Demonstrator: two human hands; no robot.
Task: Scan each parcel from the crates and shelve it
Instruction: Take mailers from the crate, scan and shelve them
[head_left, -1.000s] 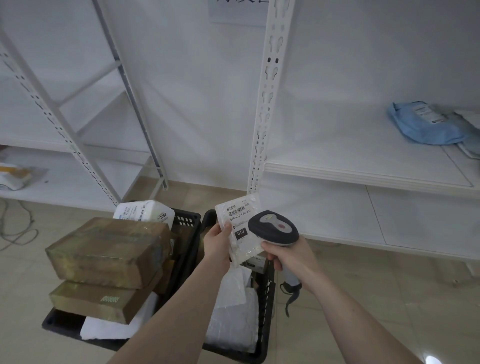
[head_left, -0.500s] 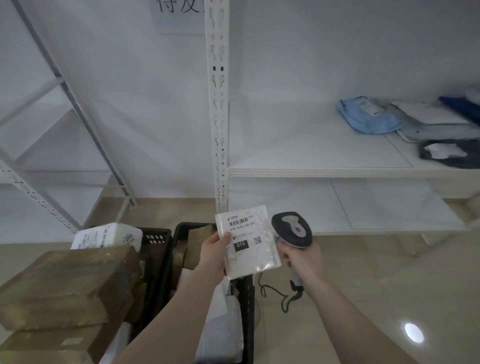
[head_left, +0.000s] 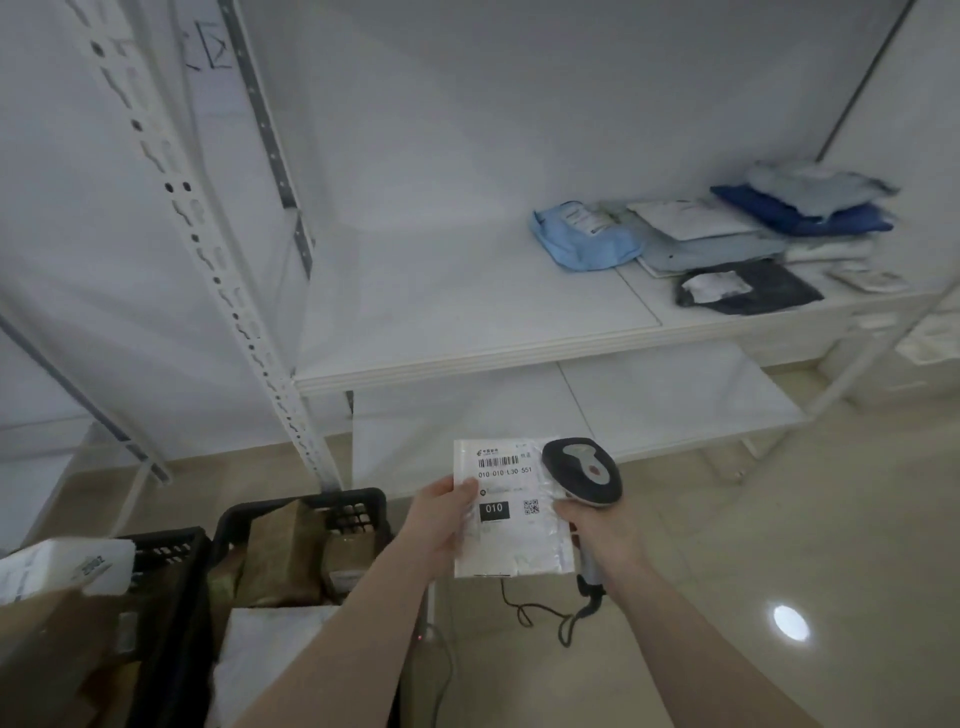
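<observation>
Between two hands, one parcel, one scanner, beside two crates

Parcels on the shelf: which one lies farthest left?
The light blue parcel on the shelf. It lies at the left end of the group, with bare shelf beyond it; the white, dark blue and black ones lie further right.

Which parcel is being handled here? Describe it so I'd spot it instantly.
Below the white shelf, right of the black crates, the left hand holds a flat white parcel. Unlike the brown boxes, it shows a barcode and a black "010" tag.
</observation>
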